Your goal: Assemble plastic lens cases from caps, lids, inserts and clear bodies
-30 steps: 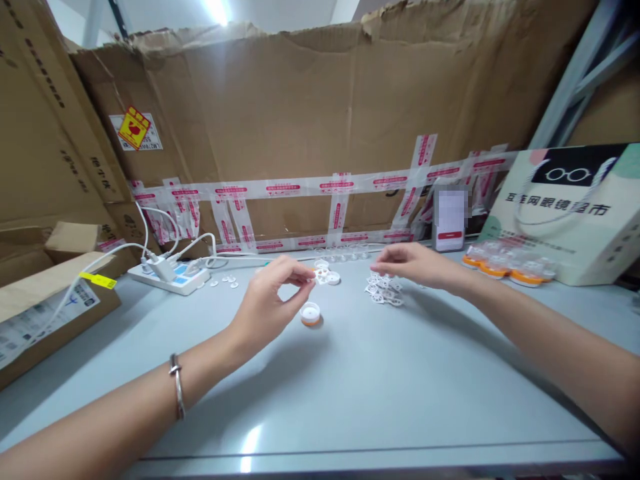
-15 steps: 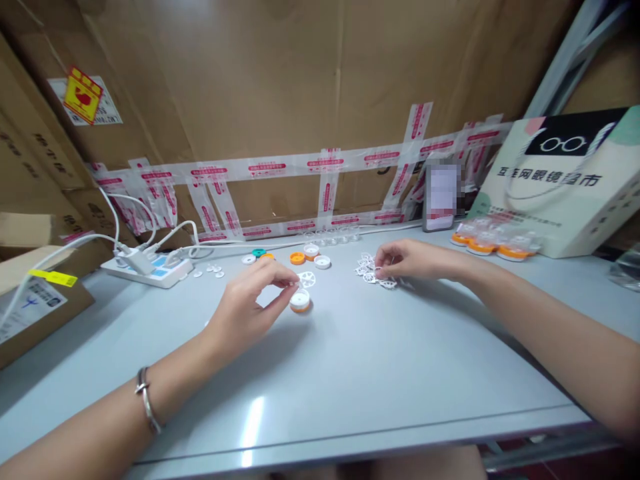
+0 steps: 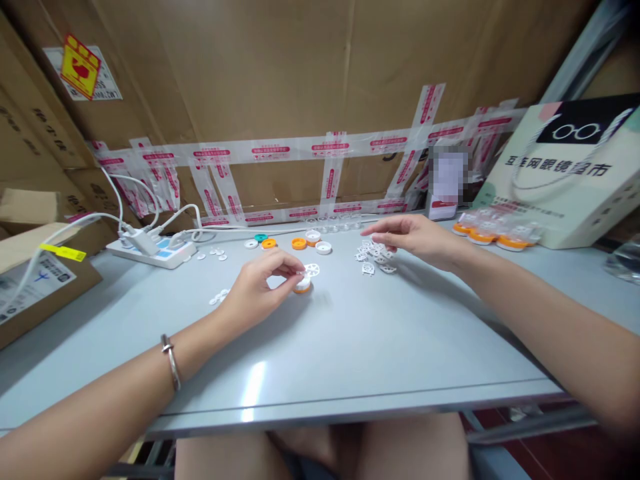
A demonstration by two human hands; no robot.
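Note:
My left hand [image 3: 265,288] pinches the edge of a white spoked disc [image 3: 313,270] between thumb and fingertips. Directly below the disc, a round white-and-orange case [image 3: 302,287] rests on the table, partly hidden by my fingers. Over on the right, my right hand [image 3: 413,240] hovers at a pile of small white openwork pieces [image 3: 373,253]; its fingers are stretched out and apart, with nothing visible between them. Behind my left hand lie an orange ring [image 3: 299,244], a white ring [image 3: 323,248], a white-and-orange one [image 3: 313,237] and a green one [image 3: 261,237].
Small white discs [image 3: 219,297] lie left of my left hand. A power strip [image 3: 153,252] with white cables stands at the back left beside a cardboard box [image 3: 45,287]. Clear round parts [image 3: 345,225], a phone [image 3: 447,183], orange-based cases [image 3: 483,236] and a paper bag [image 3: 560,173] line the back.
My right hand has lifted slightly off the white pieces and its fingers have spread. My left hand still holds the spoked disc over the case. The camera view has tilted down.

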